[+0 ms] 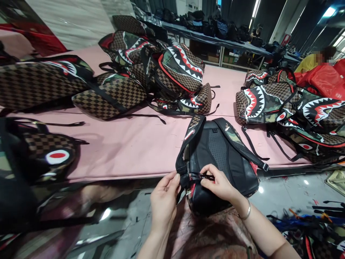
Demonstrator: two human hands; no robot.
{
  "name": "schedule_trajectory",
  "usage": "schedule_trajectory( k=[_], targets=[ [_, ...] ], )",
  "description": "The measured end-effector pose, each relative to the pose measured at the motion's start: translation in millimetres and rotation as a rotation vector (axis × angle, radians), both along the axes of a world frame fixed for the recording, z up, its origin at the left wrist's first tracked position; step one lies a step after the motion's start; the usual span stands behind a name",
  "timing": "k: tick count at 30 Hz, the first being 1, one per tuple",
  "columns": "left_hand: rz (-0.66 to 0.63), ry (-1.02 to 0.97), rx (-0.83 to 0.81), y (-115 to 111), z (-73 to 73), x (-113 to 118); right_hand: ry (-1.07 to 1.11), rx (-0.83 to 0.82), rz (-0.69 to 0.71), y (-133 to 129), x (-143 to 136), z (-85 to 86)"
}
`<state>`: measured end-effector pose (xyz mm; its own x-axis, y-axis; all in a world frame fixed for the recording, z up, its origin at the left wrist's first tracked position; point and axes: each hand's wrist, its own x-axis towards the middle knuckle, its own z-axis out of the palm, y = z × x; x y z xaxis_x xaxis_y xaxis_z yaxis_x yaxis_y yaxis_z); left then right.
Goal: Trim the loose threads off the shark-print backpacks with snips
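A backpack (219, 154) rests at the table's front edge with its black padded back panel facing up and its two shoulder straps on top. At its lower left side, my left hand (165, 194) is closed, thumb and fingers pinching a black strap (184, 178). My right hand (219, 185) lies over the lower part of the panel. Its fingers are closed on a slim black piece (207, 176), whose kind I cannot make out, close to the strap. A loose strap with a metal-coloured buckle (265, 167) hangs off the backpack's right side.
Checkered backpacks with shark-mouth prints (178, 72) are piled on the pink table (115, 147); more lie at the right (264, 100). Another bag (51, 151) is close on the left. A person in yellow (308, 64) is at the far right. Straps and bags lie lower right.
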<state>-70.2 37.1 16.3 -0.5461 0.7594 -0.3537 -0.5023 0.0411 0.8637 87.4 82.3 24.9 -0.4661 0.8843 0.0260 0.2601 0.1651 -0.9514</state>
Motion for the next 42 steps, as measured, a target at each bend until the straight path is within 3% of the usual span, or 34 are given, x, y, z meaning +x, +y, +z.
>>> schedule_trajectory(
  k=[4, 12, 17, 23, 27, 34, 39, 42],
  targets=[
    [0.020, 0.041, -0.031, -0.9, 0.7, 1.3, -0.116, 0.107, 0.049, 1.7, 3.5, -0.2],
    [-0.039, 0.132, 0.042, -2.4, -2.2, 5.5, -0.329, 0.311, 0.175, 16.2, 7.5, 18.6],
    [-0.066, 0.190, 0.035, -2.5, 0.4, 6.6, -0.337, 0.352, 0.268, 27.0, 8.8, 23.2],
    [-0.089, 0.257, 0.018, -3.1, 2.8, 7.6, -0.268, 0.262, 0.344, 38.1, 9.1, 16.2],
    [-0.077, 0.208, 0.030, -3.4, 2.3, 8.0, -0.185, 0.162, 0.320, 36.9, 6.9, 5.6],
    [-0.051, 0.075, -0.032, -0.8, 4.3, 4.7, 0.239, -0.252, 0.304, 29.4, 1.4, -10.9],
    [-0.045, -0.048, -0.027, 2.1, 7.2, 0.7, 0.295, -0.230, 0.059, 17.7, -13.1, -29.0],
    [-0.032, 0.041, -0.005, 3.2, 4.4, -1.4, 0.193, -0.196, -0.035, 3.8, -31.3, -46.8]
  ],
)
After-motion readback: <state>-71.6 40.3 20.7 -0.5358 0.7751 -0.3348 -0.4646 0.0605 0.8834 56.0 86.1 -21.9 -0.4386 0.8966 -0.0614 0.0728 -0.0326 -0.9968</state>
